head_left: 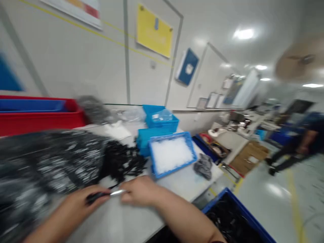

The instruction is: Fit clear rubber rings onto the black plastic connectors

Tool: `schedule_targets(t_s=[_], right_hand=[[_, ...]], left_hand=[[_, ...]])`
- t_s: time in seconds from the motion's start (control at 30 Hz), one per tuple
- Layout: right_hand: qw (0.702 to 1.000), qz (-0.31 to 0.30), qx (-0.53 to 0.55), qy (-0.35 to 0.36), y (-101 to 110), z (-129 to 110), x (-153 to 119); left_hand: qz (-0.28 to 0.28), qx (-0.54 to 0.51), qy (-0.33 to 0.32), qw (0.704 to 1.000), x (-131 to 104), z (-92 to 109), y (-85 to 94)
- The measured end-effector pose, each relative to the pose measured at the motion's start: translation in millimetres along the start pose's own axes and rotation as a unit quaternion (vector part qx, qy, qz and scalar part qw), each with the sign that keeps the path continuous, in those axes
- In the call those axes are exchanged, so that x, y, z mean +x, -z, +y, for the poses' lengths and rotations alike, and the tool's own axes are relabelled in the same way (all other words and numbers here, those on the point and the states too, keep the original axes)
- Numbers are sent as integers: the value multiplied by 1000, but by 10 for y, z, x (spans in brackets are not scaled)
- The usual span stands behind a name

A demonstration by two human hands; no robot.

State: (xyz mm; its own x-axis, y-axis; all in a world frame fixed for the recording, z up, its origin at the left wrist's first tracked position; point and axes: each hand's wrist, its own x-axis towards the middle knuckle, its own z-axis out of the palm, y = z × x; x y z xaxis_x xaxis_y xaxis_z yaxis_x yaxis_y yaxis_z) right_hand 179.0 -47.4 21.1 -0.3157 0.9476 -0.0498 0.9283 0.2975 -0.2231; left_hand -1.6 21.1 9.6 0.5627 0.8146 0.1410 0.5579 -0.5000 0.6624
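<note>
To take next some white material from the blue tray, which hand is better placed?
Probably the right hand: it is nearer to the blue tray, while the left hand holds the black handle.

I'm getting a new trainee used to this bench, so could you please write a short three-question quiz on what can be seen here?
1. Multiple choice: What colour are the loose contents of the blue tray?
A) Black
B) Red
C) White

2. True or false: The left hand has its grip on the black handle of the tool.

3. Fill in the missing word: As the camera sees it, the crumpled grey cloth lies to the ____ of the blue tray.

Key: 1. C; 2. True; 3. right
</note>
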Motion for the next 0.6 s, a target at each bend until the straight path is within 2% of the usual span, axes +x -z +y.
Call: schedule_targets(t_s=[0.07,0.23,0.6], right_hand=[[999,20,24,0,-51,15,-11],[998,30,54,-14,-50,44,70],[998,35,-7,-42,-41,-28,59]], left_hand=[[-29,-18,-12,999,-103,37,42],[0,-19,-22,1000,-76,76,47],[-8,-25,-41,999,-117,115,63]])
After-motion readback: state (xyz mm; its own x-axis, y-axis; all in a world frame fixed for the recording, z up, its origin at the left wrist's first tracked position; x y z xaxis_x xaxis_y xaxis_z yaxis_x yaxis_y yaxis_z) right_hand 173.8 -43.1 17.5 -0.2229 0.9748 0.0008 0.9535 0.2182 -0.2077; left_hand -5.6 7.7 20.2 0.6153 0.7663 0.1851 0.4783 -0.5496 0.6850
